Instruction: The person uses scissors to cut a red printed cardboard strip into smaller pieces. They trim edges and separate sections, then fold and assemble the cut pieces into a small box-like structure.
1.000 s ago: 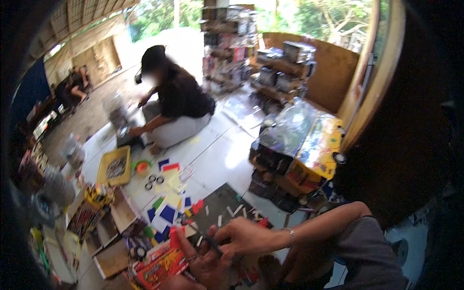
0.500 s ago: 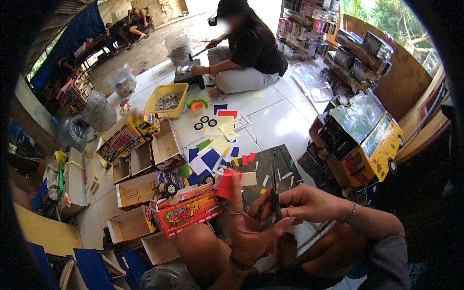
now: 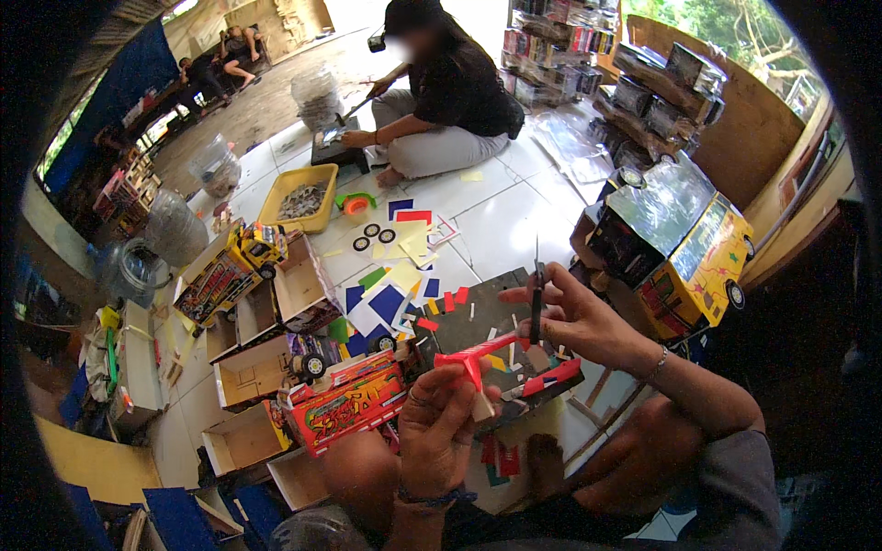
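Over a dark board (image 3: 505,292), my left hand (image 3: 439,418) clamps a red strip (image 3: 473,359) between thumb and fingers, while my right hand (image 3: 588,321), fingers partly spread, holds dark scissors (image 3: 537,305).

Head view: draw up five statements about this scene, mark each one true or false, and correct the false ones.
1. The left hand holds a red strip. True.
2. The right hand holds nothing. False: it holds a black-handled cutting tool.
3. The yellow basin contains many small grey pieces. True.
4. The co-worker in the black top is standing. False: the co-worker sits on the white tiled floor.
5. The red toy truck is to the left of the left hand. True.
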`<action>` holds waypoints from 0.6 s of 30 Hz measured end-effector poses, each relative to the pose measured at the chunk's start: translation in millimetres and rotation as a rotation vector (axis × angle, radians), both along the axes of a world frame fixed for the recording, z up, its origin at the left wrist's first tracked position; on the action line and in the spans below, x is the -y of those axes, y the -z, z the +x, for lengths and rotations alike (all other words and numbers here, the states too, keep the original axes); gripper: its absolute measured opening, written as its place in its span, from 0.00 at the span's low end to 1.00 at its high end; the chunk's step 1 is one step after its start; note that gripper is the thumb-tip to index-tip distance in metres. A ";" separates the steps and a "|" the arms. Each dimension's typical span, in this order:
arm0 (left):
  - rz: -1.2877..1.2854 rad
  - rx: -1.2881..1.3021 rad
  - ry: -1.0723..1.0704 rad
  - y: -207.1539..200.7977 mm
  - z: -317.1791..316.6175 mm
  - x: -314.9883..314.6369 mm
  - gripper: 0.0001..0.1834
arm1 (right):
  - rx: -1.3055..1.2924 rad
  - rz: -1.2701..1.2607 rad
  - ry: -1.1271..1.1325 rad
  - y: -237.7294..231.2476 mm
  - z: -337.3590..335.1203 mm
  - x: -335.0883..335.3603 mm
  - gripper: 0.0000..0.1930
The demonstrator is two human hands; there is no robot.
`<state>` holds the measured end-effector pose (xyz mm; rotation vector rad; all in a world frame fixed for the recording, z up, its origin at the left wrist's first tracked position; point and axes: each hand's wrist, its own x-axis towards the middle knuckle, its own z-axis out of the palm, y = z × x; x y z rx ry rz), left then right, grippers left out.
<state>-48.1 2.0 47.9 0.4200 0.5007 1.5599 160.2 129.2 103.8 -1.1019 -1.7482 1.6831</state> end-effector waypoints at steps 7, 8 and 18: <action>0.014 0.169 0.210 -9.0 -13.7 0.6 0.18 | -0.001 -0.044 -0.329 3.5 7.9 1.7 0.23; 0.007 0.101 0.203 -11.4 -15.2 -0.2 0.19 | 0.059 -0.031 -0.285 -1.0 10.4 2.9 0.24; -0.112 -0.431 -0.044 -19.0 2.1 -1.6 0.21 | 0.327 0.456 -0.223 -39.1 10.6 20.7 0.23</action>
